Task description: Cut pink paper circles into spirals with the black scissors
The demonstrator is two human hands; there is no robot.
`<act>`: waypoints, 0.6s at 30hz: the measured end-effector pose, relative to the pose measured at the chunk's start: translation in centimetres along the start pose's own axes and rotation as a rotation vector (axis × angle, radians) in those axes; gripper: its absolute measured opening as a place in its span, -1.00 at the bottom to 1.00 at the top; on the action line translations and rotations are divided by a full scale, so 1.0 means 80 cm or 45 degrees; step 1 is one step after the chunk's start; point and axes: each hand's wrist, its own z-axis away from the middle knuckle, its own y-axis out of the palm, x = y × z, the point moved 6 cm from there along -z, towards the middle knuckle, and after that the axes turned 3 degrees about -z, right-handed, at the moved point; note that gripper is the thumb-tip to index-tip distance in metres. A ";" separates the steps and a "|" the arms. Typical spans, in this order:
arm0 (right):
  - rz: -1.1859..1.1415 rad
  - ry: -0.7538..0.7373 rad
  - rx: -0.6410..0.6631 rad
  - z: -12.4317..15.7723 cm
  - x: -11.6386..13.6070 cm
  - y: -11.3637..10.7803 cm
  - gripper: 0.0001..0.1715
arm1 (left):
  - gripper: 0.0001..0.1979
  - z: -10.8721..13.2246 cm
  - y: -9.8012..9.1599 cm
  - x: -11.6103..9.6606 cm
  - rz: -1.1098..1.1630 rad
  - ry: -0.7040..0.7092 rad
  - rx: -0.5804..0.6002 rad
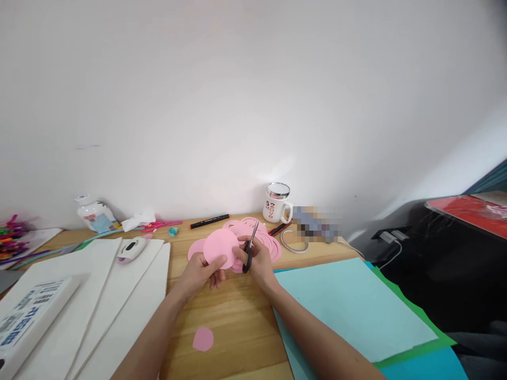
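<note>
My left hand (200,273) pinches a round pink paper disc (220,248) above the wooden table (233,316). My right hand (258,260) is closed on the black handles of a pair of scissors (249,248), whose blades point up beside the disc's right edge. Behind both hands lie more pink paper cut-outs (253,232) in a loose heap. A small pink paper piece (203,339) lies alone on the table nearer to me.
Large white sheets (119,295) and a white stapler-like tool (132,249) lie at left; light blue (348,306) and green (420,316) sheets at right. A white mug (276,203), black marker (209,221), tape ring (293,241) and white bottle (94,214) stand by the wall.
</note>
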 end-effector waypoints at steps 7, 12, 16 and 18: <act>0.018 0.164 0.320 0.009 -0.014 0.020 -0.47 | -0.57 0.000 -0.025 -0.011 0.310 0.138 -0.328; 0.058 0.250 0.621 0.025 -0.025 0.038 -0.41 | -0.62 0.001 -0.035 -0.009 0.358 0.187 -0.432; 0.057 0.219 0.691 0.030 -0.017 0.044 -0.39 | -0.53 0.004 -0.027 -0.009 0.139 0.196 -0.423; 0.017 0.170 0.708 0.031 -0.008 0.048 -0.42 | -0.51 0.005 -0.024 -0.009 0.042 0.185 -0.429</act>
